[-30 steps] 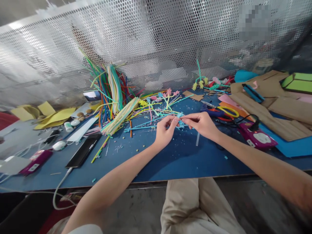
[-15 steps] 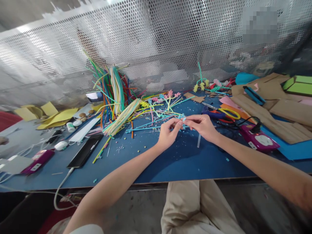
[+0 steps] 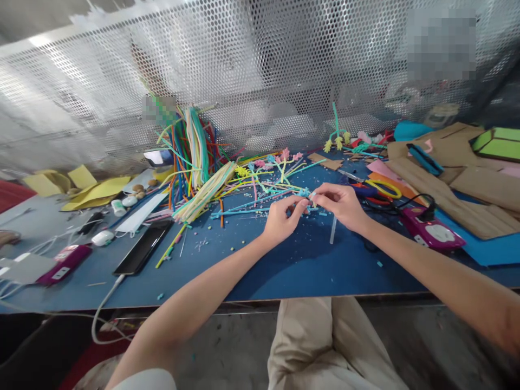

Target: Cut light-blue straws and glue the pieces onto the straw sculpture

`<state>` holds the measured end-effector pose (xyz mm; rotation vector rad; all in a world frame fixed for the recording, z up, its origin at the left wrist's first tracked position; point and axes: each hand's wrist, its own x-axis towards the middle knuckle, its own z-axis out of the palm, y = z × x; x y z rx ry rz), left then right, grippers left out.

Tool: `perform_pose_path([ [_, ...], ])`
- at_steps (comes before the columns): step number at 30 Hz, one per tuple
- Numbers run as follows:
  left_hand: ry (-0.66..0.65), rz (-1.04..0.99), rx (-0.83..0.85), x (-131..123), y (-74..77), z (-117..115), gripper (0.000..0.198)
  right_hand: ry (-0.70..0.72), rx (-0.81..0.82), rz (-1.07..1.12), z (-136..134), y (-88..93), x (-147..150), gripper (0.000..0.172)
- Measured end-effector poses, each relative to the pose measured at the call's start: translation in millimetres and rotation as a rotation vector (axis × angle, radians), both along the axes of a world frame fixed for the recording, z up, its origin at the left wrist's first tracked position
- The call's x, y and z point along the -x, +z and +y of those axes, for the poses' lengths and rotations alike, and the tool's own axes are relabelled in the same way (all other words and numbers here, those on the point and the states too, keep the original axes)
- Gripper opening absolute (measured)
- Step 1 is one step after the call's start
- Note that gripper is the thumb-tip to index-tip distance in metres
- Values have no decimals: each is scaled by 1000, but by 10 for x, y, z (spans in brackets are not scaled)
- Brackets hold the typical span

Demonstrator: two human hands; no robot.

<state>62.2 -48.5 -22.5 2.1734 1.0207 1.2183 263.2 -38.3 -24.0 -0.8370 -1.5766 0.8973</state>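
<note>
My left hand (image 3: 283, 218) is closed in a pinch over the blue tabletop, thumb against forefinger. My right hand (image 3: 340, 203) pinches just to its right, fingertips almost meeting the left ones. A small light-blue pipe cleaner piece (image 3: 304, 192), fuzzy and bunched, shows at the fingertips; its lower part is hidden by the fingers. Just below the right hand lies a translucent white stick (image 3: 333, 230). Behind the hands, finished-looking pipe cleaner sprigs with pink blossoms (image 3: 285, 155) and yellow blossoms (image 3: 242, 171) lie among loose stems and tiny clippings.
A pale pipe cleaner bundle (image 3: 207, 192) lies left of the hands, before an upright multicoloured bunch (image 3: 195, 141). A black phone (image 3: 144, 249) is at left. Yellow-handled scissors (image 3: 384, 189), a magenta power strip (image 3: 433, 230) and brown cardboard (image 3: 455, 189) are right. A perforated metal panel (image 3: 260, 81) stands behind.
My fingertips have parted slightly, the right hand shifting a little right and up. More of the light-blue piece shows now. The view has tilted slightly.
</note>
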Motion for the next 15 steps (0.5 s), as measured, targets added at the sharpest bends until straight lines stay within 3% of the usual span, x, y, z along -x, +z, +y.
perform_pose_path([
  [5, 114, 186, -189, 173, 18, 198, 23, -156, -218, -255, 38, 156, -246, 14],
  [9, 147, 314, -245, 273, 19, 314, 18, -293, -384, -390, 43, 229, -382, 9],
  [15, -12, 499, -144, 289, -26, 357, 20, -174, -360, -470, 115, 187, -412, 11],
])
